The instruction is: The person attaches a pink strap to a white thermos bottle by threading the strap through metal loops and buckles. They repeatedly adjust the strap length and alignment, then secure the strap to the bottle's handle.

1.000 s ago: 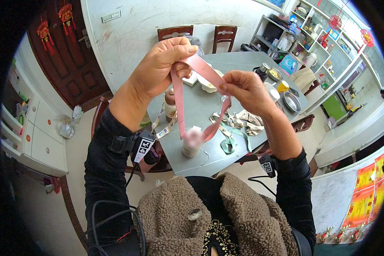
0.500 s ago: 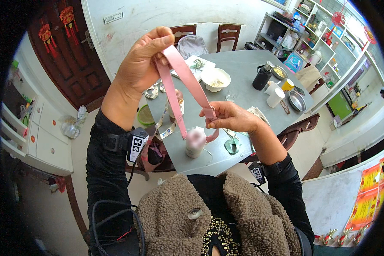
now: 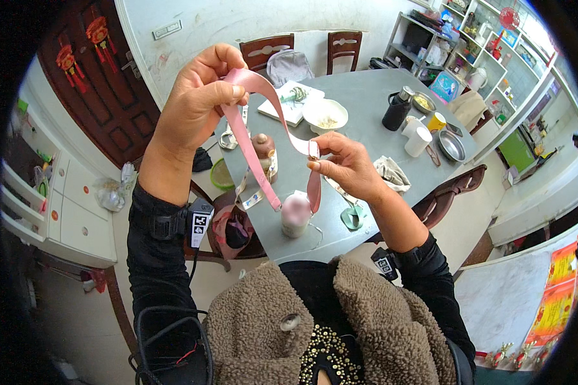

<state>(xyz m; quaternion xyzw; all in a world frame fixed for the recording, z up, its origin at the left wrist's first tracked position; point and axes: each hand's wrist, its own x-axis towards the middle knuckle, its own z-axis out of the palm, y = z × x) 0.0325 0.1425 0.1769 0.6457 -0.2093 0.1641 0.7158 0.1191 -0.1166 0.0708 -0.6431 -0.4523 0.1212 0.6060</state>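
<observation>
My left hand [image 3: 205, 96], raised at the upper left, pinches the top loop of a pink strap [image 3: 270, 94] between thumb and fingers. My right hand [image 3: 348, 165] grips the strap's other side at its small metal slider. Both lower ends of the strap run down to a pale cylindrical container [image 3: 295, 221] with a blurred top, which stands near the table's front edge; they look fastened near its rim. A thin pale cord lies beside it. Behind it is a brown bottle-like object [image 3: 261, 146] with a patterned strap [image 3: 253, 197]. A green strap [image 3: 352, 217] lies on the right.
On the grey table [image 3: 366, 96] are a white bowl [image 3: 325, 117], a black flask [image 3: 398, 109], white cups [image 3: 418, 141], a yellow cup [image 3: 437, 122], a metal dish [image 3: 451, 146] and a pale cloth [image 3: 392, 173]. A wooden chair [image 3: 449, 196] stands at the right edge.
My left hand has come down slightly and to the left. My right hand has risen a little, and the strap's right side now sags in a curve instead of running straight.
</observation>
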